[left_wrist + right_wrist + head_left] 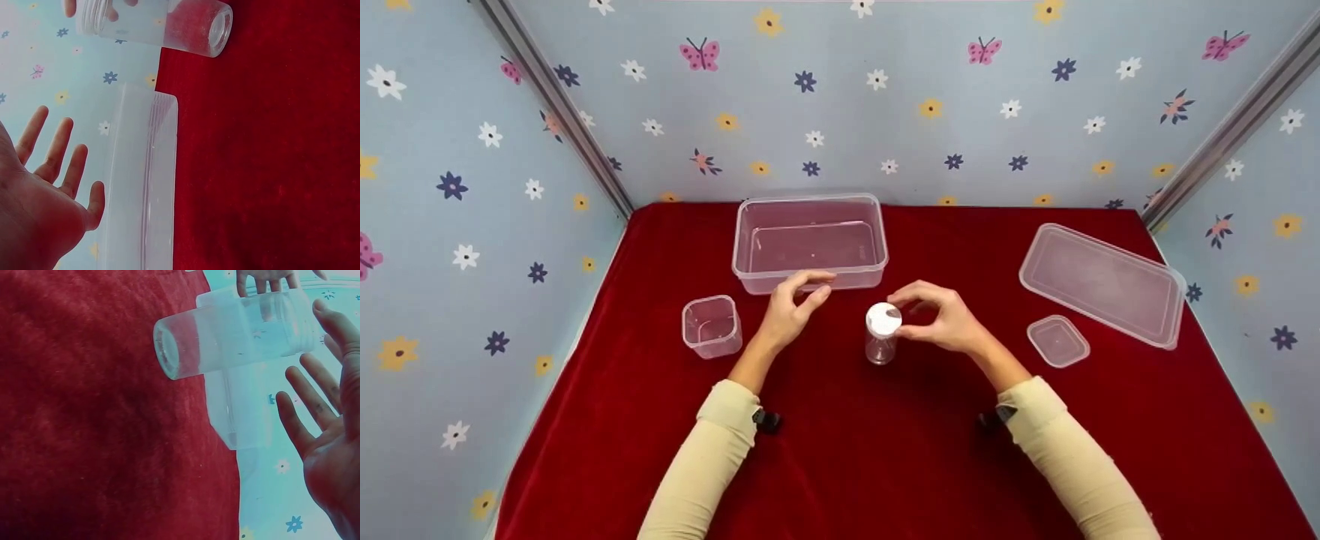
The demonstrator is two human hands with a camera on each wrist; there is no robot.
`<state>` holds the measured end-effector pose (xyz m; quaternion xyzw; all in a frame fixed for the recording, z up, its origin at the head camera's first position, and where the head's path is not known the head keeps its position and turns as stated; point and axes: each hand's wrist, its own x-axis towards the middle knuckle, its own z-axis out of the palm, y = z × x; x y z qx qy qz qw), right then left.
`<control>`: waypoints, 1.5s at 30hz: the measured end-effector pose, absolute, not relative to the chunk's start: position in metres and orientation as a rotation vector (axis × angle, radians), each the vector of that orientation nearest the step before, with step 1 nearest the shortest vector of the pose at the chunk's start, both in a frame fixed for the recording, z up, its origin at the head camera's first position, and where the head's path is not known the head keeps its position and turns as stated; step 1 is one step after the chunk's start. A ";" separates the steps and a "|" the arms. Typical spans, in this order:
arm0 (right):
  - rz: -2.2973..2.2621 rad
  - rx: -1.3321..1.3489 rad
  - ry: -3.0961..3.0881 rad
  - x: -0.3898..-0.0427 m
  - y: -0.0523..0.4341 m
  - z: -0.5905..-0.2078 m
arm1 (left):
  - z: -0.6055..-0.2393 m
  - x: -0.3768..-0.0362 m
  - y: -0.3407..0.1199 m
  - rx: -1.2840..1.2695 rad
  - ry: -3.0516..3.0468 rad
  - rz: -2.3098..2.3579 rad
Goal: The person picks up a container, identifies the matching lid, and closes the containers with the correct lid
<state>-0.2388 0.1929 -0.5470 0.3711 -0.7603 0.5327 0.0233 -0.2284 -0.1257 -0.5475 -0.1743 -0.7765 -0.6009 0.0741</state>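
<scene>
A clear jar [880,349] with a white lid [883,319] stands upright on the red cloth. My right hand [941,319] is right beside the lid, thumb and forefinger close to its edge; whether they touch it is hard to tell. In the right wrist view, the other fingers [309,396] are spread and fairly straight beside the jar [242,337]. My left hand [791,311] hovers in front of the large clear container [810,281], holding nothing. From the left wrist, that hand [42,208] shows its palm with fingers apart.
A small clear square container [712,346] stands to the left of my left hand. On the right lie a large rectangular lid [1102,285] and a small square lid [1058,341]. Patterned panels [840,97] enclose the red-covered table [840,465] at the back and sides.
</scene>
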 end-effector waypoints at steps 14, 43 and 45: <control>1.592 1.196 -2.429 -0.238 0.180 -0.531 | -0.554 -0.225 -0.142 -0.477 -2.340 -1.775; 1.200 1.311 -2.521 -0.233 0.169 -0.538 | -0.568 -0.218 -0.162 -0.462 -2.428 -1.592; 1.203 1.317 -2.520 -0.232 0.170 -0.540 | -0.570 -0.217 -0.161 -0.472 -2.431 -1.598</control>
